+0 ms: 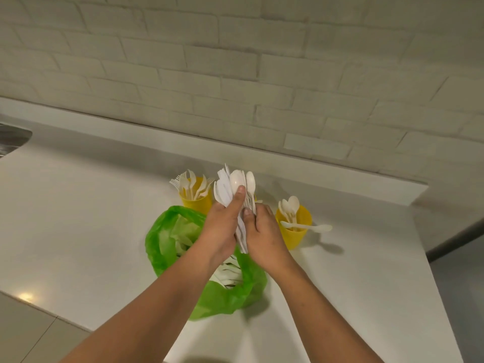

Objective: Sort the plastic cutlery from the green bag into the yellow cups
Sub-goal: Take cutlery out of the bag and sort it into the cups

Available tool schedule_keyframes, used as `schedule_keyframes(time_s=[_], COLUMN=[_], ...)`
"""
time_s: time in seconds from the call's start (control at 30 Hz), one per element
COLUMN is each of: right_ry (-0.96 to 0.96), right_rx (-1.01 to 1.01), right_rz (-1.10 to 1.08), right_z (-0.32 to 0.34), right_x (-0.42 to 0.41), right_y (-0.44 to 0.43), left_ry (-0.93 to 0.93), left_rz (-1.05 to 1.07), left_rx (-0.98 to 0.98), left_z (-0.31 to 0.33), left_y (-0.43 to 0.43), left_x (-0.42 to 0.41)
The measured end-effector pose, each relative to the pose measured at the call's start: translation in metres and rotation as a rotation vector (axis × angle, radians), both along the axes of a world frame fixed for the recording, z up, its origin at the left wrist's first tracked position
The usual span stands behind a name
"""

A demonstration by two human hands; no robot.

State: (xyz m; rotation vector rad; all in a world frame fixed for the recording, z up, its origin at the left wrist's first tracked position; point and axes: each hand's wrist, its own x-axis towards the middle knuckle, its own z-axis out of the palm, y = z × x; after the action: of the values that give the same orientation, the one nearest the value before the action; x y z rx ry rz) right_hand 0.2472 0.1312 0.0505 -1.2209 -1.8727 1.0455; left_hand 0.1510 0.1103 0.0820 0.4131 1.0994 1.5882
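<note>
The bunch of white plastic cutlery stands nearly upright above the green plastic bag on the white counter, heads far, handles near. The left grip curls round its handles from the left, and the right grip pinches them from the right. The yellow plastic cup of spoons sits just right of the right grip, and the yellow plastic cup of forks sits far left.
</note>
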Motion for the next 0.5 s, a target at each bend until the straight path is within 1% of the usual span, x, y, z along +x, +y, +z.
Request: schedule_keyframes(time_s=[0.1, 0.23, 0.37, 0.5], right_ry=[0.054, 0.123, 0.157, 0.234], right_rx=[0.017, 0.066, 0.061, -0.035], right_rz=[-0.080, -0.159, -0.098, -0.110], right_z=[0.0014, -0.0006, -0.0028, -0.0021], right_x=[-0.0026, -0.0047, 0.0002, 0.0032], right_y=[-0.0026, -0.0037, -0.0036, -0.0035], left_ry=[-0.041, -0.024, -0.014, -0.066], left_rz=[0.007, -0.011, -0.024, -0.007], left_rx=[0.030, 0.075, 0.087, 0.095], left_z=[0.0010, 0.0008, 0.0002, 0.0026], left_y=[-0.0010, -0.0021, -0.0024, -0.0032], left_x=[0.0034, 0.0057, 0.0047, 0.0049])
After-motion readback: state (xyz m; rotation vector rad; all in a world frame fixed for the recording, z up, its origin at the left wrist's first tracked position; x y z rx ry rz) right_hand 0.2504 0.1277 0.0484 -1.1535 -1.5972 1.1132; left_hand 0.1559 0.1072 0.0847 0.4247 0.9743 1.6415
